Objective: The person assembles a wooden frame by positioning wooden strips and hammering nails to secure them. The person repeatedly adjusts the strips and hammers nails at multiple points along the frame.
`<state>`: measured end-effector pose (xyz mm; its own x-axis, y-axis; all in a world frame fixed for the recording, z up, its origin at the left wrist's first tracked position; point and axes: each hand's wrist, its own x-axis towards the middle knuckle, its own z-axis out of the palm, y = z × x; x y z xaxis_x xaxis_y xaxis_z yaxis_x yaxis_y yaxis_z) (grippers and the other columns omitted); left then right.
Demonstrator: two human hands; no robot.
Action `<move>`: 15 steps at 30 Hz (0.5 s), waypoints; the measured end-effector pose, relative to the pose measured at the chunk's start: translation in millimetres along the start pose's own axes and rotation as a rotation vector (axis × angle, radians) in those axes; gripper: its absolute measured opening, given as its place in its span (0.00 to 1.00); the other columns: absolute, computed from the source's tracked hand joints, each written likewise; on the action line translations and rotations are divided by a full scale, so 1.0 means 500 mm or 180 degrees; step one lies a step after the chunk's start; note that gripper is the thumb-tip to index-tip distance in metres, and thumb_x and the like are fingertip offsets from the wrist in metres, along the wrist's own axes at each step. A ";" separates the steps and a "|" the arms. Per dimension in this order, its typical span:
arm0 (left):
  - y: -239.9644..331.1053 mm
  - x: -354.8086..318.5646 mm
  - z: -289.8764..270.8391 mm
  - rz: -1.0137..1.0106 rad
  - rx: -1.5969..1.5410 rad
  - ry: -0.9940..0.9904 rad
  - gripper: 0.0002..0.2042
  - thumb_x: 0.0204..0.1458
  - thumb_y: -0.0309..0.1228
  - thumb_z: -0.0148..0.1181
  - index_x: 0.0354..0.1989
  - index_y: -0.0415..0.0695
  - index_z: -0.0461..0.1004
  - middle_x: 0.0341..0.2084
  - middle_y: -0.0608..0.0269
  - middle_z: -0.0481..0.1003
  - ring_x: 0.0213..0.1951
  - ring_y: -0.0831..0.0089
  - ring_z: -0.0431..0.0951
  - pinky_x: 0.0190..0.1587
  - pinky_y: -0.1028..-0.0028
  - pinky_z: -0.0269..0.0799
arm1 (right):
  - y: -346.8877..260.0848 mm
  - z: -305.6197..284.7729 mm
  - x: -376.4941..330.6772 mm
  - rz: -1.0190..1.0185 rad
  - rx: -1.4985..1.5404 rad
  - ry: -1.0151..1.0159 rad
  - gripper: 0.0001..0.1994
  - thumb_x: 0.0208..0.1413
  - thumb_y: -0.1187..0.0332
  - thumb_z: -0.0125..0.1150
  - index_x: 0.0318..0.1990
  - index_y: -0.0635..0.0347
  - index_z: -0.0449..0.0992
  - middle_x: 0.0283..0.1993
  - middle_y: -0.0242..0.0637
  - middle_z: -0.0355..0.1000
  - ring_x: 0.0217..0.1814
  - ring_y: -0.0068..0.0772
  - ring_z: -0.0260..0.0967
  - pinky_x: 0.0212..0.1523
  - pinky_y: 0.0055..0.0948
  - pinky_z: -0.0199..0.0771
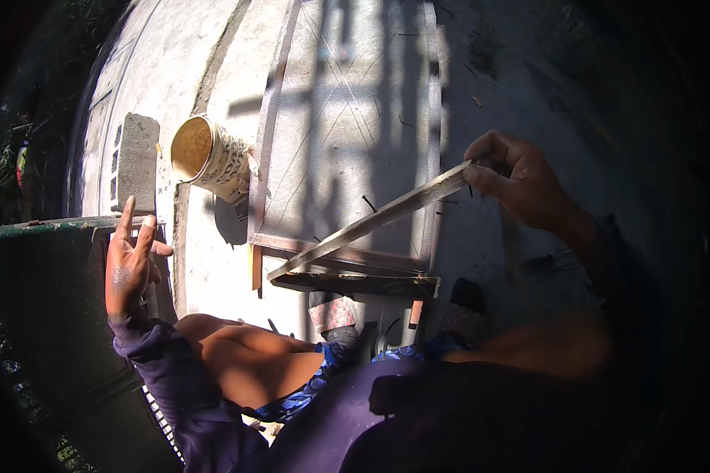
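A round cup [209,160] lies tipped on its side on the concrete floor [213,260], its open mouth turned up and to the left. Its inside looks pale tan and bare, though whether anything sits deep in it cannot be told; its outer wall carries a dark printed pattern on a light ground. Its base rests against the left rail of a large framed screen [355,118], a flat panel of fine grey mesh stretched over a thin wooden frame and crossed by faint diagonal lines. The floor is rough and grey, lit hard by the sun on the left and shaded on the right. A grey concrete block [138,162] stands just left of the cup (its side shows hollow cells).

The right hand [521,181] is closed around the upper end of a long, thin wooden strip [371,222], fingers and thumb pinching it firmly. The strip slants down to the left, its lower end near the bottom rail of the screen frame. A few small dark nails [368,203] lie on the mesh beside it.

The left hand [130,264] is raised by a dark green metal sheet [47,284], fingers spread loosely open and holding nothing.
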<state>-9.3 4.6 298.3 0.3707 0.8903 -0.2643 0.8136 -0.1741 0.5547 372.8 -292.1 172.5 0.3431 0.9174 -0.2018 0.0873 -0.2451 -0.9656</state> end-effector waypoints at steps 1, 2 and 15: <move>-0.015 0.019 0.014 -0.0175 0.0075 -0.0220 0.30 0.68 0.39 0.55 0.75 0.42 0.56 0.24 0.60 0.80 0.13 0.86 0.68 0.16 0.82 0.61 | -0.007 0.001 0.007 -0.0026 0.0056 -0.0092 0.12 0.64 0.65 0.66 0.45 0.64 0.74 0.32 0.28 0.75 0.34 0.13 0.69 0.34 0.20 0.68; -0.027 0.026 0.046 0.0104 -0.0062 -0.0458 0.28 0.69 0.40 0.54 0.74 0.44 0.58 0.23 0.64 0.80 0.16 0.87 0.68 0.20 0.83 0.63 | -0.016 0.004 0.013 -0.0033 0.0077 -0.0125 0.11 0.64 0.64 0.66 0.43 0.63 0.74 0.30 0.28 0.74 0.32 0.13 0.69 0.33 0.21 0.68; -0.033 0.052 0.462 0.1476 -0.0171 -0.2455 0.21 0.72 0.47 0.45 0.48 0.36 0.68 0.32 0.48 0.76 0.36 0.64 0.76 0.42 0.63 0.71 | -0.018 0.011 0.066 -0.0088 -0.0103 0.0006 0.15 0.62 0.59 0.68 0.38 0.63 0.75 0.24 0.28 0.73 0.23 0.16 0.65 0.26 0.23 0.66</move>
<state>90.6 -66.4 99.8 0.8697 0.2025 -0.4500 0.4927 -0.4083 0.7685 378.2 -258.1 173.5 0.3421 0.9233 -0.1746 0.1270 -0.2295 -0.9650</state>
